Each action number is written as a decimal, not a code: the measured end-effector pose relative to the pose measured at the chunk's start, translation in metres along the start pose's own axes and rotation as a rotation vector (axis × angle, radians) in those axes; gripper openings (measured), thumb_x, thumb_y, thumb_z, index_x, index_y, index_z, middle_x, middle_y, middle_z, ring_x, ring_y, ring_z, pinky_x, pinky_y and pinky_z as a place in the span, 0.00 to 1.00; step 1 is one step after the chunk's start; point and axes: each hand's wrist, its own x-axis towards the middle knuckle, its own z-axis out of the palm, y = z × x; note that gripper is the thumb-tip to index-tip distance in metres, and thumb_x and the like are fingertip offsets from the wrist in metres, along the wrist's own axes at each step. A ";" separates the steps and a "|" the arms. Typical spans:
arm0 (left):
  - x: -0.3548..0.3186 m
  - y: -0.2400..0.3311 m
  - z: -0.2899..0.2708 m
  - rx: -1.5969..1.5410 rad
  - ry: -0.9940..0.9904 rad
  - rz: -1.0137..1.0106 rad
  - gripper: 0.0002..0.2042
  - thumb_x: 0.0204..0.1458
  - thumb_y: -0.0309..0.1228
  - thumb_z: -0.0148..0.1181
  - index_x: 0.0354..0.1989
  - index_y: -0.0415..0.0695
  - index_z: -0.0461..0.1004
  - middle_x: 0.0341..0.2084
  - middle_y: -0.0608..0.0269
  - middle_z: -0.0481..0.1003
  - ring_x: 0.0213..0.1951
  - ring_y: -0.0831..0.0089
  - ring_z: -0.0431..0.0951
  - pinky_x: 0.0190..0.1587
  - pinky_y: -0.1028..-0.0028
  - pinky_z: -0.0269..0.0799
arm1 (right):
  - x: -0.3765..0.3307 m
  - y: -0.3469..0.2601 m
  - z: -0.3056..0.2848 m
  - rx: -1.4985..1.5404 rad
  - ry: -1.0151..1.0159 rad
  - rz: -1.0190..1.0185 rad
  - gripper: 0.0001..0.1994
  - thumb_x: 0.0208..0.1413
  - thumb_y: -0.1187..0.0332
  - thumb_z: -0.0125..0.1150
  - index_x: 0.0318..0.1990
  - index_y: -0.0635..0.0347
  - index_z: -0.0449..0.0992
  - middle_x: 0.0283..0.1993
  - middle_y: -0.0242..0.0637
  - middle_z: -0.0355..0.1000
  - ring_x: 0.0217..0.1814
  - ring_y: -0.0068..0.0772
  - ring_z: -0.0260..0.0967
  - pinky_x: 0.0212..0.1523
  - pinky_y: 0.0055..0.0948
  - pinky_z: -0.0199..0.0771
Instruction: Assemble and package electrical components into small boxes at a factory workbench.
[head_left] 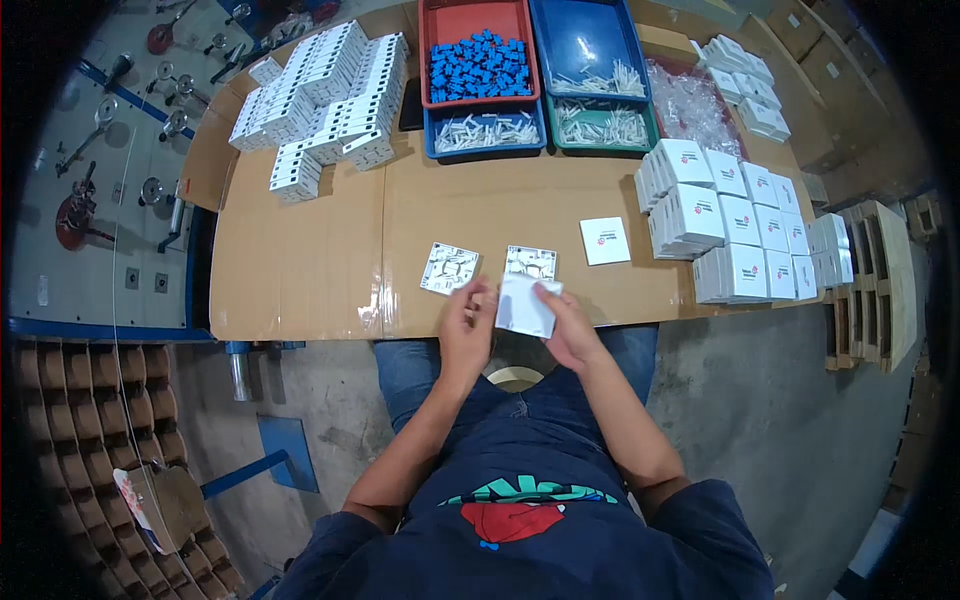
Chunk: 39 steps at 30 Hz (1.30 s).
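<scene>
My right hand grips a white square plate by its right side, thumb on top, above the table's near edge. Just left of that plate is my left hand; its fingers are curled together, and whatever they may hold is too small or hidden. On the cardboard-covered table beyond my left hand lies a square white frame with its detailed inner side up. A second such frame lies partly hidden behind the held plate. Farther right, a white square plate with a small printed mark lies flat.
Stacked white switch-like units stand at the far left. A red tray holds blue pieces; blue and green trays hold small white parts. Clear plastic bags and stacks of white square plates fill the right.
</scene>
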 end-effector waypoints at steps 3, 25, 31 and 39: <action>0.009 0.004 -0.012 0.383 0.192 0.194 0.30 0.54 0.44 0.68 0.59 0.36 0.68 0.55 0.47 0.68 0.54 0.57 0.72 0.57 0.61 0.67 | -0.017 -0.016 0.005 0.187 -0.072 -0.022 0.28 0.71 0.55 0.37 0.71 0.64 0.54 0.70 0.54 0.60 0.72 0.51 0.61 0.67 0.48 0.66; 0.000 0.029 -0.034 -0.849 0.004 0.111 0.44 0.53 0.42 0.62 0.72 0.37 0.45 0.59 0.49 0.65 0.63 0.57 0.67 0.69 0.62 0.59 | -0.035 -0.031 0.027 0.645 -0.226 -0.026 0.35 0.66 0.36 0.37 0.62 0.59 0.65 0.66 0.60 0.62 0.61 0.62 0.70 0.53 0.51 0.81; -0.015 0.061 -0.042 -0.541 -0.130 0.356 0.49 0.44 0.36 0.65 0.74 0.40 0.42 0.58 0.51 0.63 0.61 0.61 0.67 0.66 0.66 0.61 | -0.032 -0.025 0.030 0.251 -0.193 -0.040 0.32 0.66 0.35 0.36 0.46 0.56 0.72 0.39 0.44 0.74 0.25 0.39 0.75 0.22 0.31 0.78; -0.032 0.052 -0.036 -0.310 -0.173 0.353 0.51 0.47 0.50 0.64 0.73 0.38 0.44 0.60 0.49 0.64 0.63 0.61 0.65 0.68 0.62 0.55 | -0.048 -0.024 0.070 -0.156 0.103 0.055 0.13 0.69 0.57 0.52 0.44 0.57 0.70 0.34 0.33 0.72 0.15 0.25 0.68 0.14 0.24 0.65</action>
